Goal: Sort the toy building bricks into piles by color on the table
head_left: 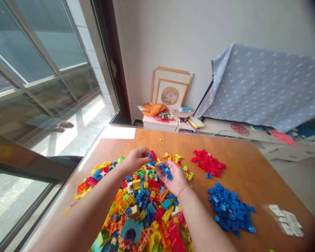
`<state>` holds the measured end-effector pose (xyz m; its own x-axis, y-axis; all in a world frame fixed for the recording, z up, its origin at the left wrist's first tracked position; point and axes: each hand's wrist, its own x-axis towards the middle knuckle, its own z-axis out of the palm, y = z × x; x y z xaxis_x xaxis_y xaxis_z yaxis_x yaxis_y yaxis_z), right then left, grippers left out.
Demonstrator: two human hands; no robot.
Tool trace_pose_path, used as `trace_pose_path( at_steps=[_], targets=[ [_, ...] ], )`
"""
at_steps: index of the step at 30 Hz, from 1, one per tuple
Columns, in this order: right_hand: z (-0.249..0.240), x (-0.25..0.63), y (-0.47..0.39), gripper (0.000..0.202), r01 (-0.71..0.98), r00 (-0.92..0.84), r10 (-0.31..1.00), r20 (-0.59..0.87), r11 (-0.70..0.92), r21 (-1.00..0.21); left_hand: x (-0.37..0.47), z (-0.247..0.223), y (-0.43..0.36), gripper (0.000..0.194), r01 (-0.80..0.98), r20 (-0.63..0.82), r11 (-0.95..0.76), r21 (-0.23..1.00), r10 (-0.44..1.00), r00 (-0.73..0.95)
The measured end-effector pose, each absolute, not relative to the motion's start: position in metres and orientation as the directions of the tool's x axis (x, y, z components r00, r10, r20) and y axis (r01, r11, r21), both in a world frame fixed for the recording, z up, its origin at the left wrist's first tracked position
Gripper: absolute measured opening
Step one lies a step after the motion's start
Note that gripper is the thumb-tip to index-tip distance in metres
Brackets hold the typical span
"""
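Note:
Over the far part of a big mixed heap of toy building bricks (141, 196), my left hand (137, 159) pinches a small blue brick (149, 155) between thumb and fingers. Close beside it, my right hand (175, 176) is turned palm up, its fingers curled around several small blue bricks (167, 171) lying in the palm. To the right of my hands sit a pile of red bricks (208, 162) and, nearer, a pile of blue bricks (231, 208). A lone blue brick (208, 175) lies at the near edge of the red pile.
Yellow bricks (177, 156) are scattered beyond my right hand. White pieces (287, 219) lie near the right edge of the wooden table (225, 143). A white sheet (118, 133) rests at the far left corner. Behind stands a low cabinet (160, 122) with framed pictures.

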<state>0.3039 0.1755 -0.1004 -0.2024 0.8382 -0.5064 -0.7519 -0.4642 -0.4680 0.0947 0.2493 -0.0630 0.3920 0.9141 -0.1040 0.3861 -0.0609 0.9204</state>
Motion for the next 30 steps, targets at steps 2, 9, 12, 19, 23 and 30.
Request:
trace_pose_path(
  at_steps=[2, 9, 12, 19, 23, 30],
  targets=[
    [-0.093, 0.298, 0.167, 0.030, -0.777, -0.187, 0.838, -0.513, -0.445, -0.444, 0.109, -0.055, 0.226, 0.018, 0.320, -0.020, -0.133, 0.938, 0.902, 0.431],
    [-0.071, 0.293, 0.126, 0.030, -0.812, -0.255, 0.863, -0.437, -0.436, -0.388, 0.147, -0.028, 0.161, 0.034, 0.450, 0.078, -0.405, 0.796, 0.805, 0.588],
    [-0.070, 0.298, 0.109, 0.024, -0.842, -0.182, 0.864, -0.469, -0.384, -0.380, 0.156, -0.026, 0.143, 0.037, 0.466, 0.058, -0.412, 0.783, 0.793, 0.606],
    [-0.072, 0.318, 0.075, 0.019, -0.885, -0.141, 0.846, -0.514, -0.340, -0.317, 0.172, -0.020, 0.115, 0.041, 0.377, 0.089, -0.401, 0.835, 0.774, 0.627],
    [-0.076, 0.333, 0.057, 0.017, -0.899, -0.058, 0.817, -0.573, -0.293, -0.326, 0.180, -0.016, 0.106, 0.035, 0.311, 0.154, -0.453, 0.836, 0.737, 0.658],
    [-0.092, 0.405, 0.024, 0.035, -0.636, 0.510, 0.719, -0.473, -0.055, -0.770, 0.173, -0.019, 0.108, 0.020, 0.352, 0.216, -0.517, 0.780, 0.751, 0.624]
  ],
)
